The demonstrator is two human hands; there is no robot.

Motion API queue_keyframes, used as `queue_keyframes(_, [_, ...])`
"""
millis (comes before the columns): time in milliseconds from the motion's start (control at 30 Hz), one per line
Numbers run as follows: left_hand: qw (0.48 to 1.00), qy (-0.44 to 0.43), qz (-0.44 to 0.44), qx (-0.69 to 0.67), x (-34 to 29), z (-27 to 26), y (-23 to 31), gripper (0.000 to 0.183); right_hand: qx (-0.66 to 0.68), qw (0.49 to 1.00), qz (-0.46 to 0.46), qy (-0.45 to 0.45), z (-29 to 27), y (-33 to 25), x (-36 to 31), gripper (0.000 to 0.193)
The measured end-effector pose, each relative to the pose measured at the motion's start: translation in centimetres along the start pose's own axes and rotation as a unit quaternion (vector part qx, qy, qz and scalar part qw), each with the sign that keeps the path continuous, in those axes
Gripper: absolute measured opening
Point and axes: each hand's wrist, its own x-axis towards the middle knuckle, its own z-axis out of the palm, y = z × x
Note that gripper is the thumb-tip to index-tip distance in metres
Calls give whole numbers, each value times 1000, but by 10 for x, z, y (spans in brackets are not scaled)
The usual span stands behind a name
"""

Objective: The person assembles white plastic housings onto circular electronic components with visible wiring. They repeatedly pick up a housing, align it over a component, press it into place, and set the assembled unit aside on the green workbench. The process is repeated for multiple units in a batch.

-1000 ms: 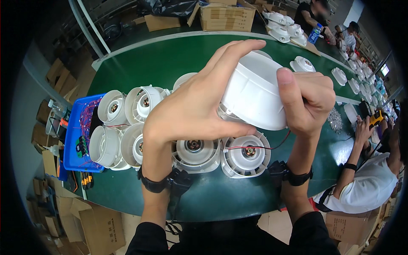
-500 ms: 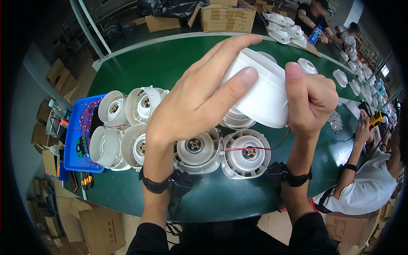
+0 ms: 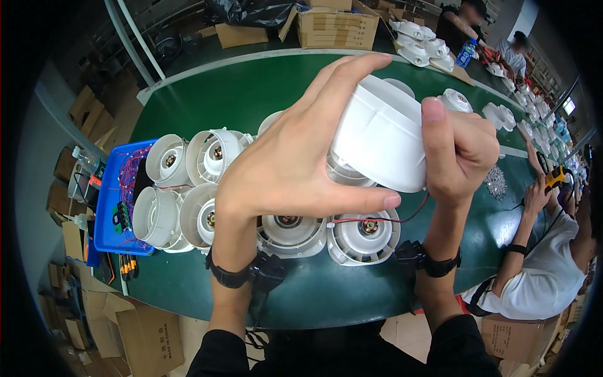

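Above the table, my right hand (image 3: pixel 463 149) grips a white plastic fan housing (image 3: pixel 380 135) by its right side, thumb on the near face. The housing is tilted, and its inside is mostly turned from sight. My left hand (image 3: pixel 286 157) reaches along the housing's left and far side with fingers stretched out. Its thumb points right, lifted off the wall; whether the fingertips touch the plastic cannot be made out. A thin red-and-black wire (image 3: pixel 411 215) hangs from near my right hand, its white plug lying across a white fan unit (image 3: pixel 363 242) on the table.
Several fan units with motors (image 3: pixel 169 160) stand in rows on the green table (image 3: pixel 326 295). At left sits a blue tray (image 3: pixel 108 220) of wires, near screwdrivers (image 3: pixel 129 267). A co-worker (image 3: pixel 534 270) sits at right. Cardboard box (image 3: pixel 336 28) and bottle (image 3: pixel 465 53) are far back.
My left thumb has come off the housing and swung down and right, spreading the hand. The housing has turned slightly in my right hand, showing more of its side. The co-worker's arm moved.
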Motion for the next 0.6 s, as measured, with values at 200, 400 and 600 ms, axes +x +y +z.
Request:
queue_keyframes(200, [997,-6,-48,-55,4,0,-7,101,5,1000,-10,7,2,1,0,27])
queue_keyframes(400, [1000,2,9,-13,3,4,-4,106,5,1000,-7,8,-2,1,2,29])
queue_keyframes(600, [969,127,-43,-208,9,-9,-12,86,-44,997,63,21,-3,-1,-5,34])
